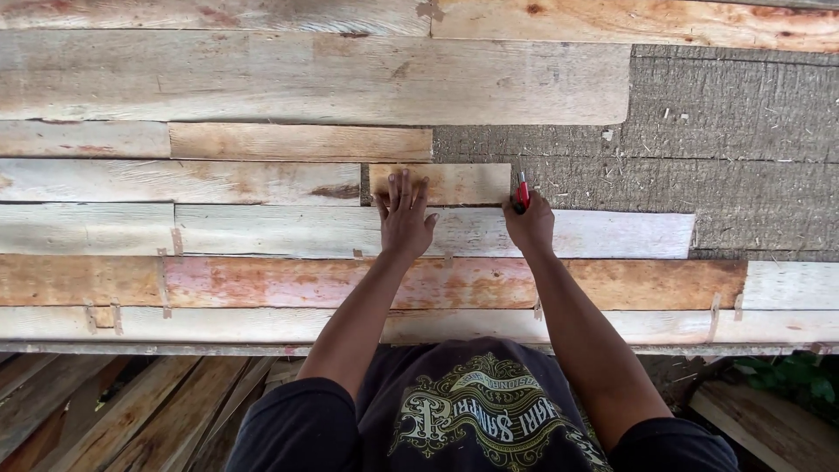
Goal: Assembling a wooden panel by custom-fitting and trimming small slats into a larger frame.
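Basically, biggest item is the plank surface (262, 79): horizontal rows of rough boards, pale, orange and reddish, filling the left and middle of the view. It lies over a grey fibrous backing (743, 131), which shows bare at upper right and is littered with small chips and straw bits.

Lower rows: long reddish board (288, 281) runs under both forearms, and a whitish board (612, 234) sits just above it, ending short of the right edge. Loose planks (131, 411) lie stacked at an angle at bottom left, below the surface edge. Green leaves (800, 378) at bottom right.

Short tan board (459, 182) sits in the row above the whitish board, its lower edge touching it. Small gap between its left end and the next pale board (175, 181). Bare backing starts right of its right end.

Left hand (404, 214) lies flat, fingers spread and apart, fingertips pressing on the left part of the short tan board, palm over the whitish board.

Right hand (530, 223) is clamped around a red-handled tool (523, 190), held upright just at the right end of the short tan board. Cannot tell whether the tip touches the board or the backing, or what kind of tool it is.
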